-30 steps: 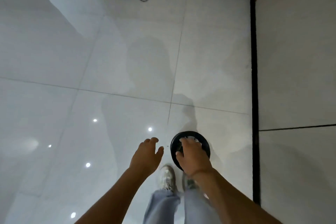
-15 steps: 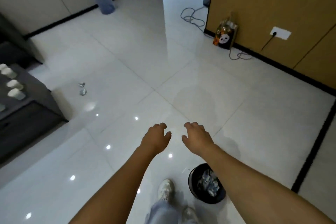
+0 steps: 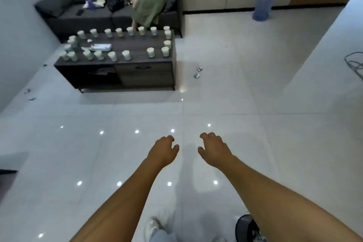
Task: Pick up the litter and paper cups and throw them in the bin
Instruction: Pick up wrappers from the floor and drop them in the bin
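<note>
both hands (image 3: 188, 149) empty; paper cups (image 3: 125, 54) on table (image 3: 137, 60).

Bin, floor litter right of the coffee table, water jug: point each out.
bin (image 3: 244, 227), head view, on its dark rim at bottom right.
floor litter (image 3: 198, 72), head view, on the small crumpled pieces right of the coffee table.
water jug (image 3: 262, 6), head view, on the middle of its blue body.

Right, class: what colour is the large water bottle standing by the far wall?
Translucent blue; the water bottle shows best, and only, in the head view.
</note>
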The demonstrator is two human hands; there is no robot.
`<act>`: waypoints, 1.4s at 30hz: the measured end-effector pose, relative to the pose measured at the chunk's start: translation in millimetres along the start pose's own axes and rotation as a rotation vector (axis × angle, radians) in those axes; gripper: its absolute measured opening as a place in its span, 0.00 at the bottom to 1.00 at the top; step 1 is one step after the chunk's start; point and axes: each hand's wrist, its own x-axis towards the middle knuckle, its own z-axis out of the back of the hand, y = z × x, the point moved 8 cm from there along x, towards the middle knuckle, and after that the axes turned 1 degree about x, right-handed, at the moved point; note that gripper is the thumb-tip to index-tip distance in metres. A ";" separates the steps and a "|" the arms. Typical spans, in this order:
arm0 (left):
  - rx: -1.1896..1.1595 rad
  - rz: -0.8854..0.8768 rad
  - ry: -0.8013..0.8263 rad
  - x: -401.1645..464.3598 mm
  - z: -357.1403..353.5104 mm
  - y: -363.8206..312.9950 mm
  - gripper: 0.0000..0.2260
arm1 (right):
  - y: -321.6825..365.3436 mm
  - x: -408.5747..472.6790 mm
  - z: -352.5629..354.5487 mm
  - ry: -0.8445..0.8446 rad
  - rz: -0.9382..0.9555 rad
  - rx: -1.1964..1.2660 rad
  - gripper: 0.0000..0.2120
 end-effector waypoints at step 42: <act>-0.432 0.719 -0.315 97.6 396.6 729.5 0.19 | 840.7 365.5 -207.1 0.366 0.748 -0.294 0.23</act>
